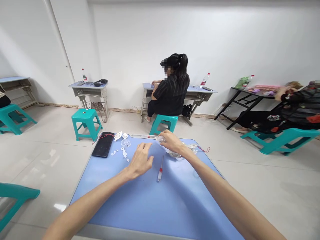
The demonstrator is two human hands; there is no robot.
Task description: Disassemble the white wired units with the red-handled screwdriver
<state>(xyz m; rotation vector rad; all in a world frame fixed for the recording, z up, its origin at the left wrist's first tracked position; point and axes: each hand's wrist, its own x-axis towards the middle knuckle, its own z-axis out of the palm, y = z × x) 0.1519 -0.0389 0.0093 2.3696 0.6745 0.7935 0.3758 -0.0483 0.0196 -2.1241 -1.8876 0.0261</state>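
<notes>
Over the blue desktop [140,206], my right hand [173,143] pinches a small clear-and-white plastic part [161,139]. My left hand [140,160] hovers nearby with fingers extended and thumb apart, holding nothing. Between my two hands lies a screwdriver [160,174] with a clear and red handle, its shaft pointing away from me. Beyond my left hand are several small white plastic pieces [124,153] and a clear round disc [125,143]. Partly hidden under my right hand and wrist is a pile of white parts [192,148] with a red wire.
A black phone [103,145] rests at the far left corner, near a white part with red wires [118,136]. A clear strip [142,136] lies along the far edge. A green stool [86,120] stands beyond the desk; a person [173,90] sits at another desk.
</notes>
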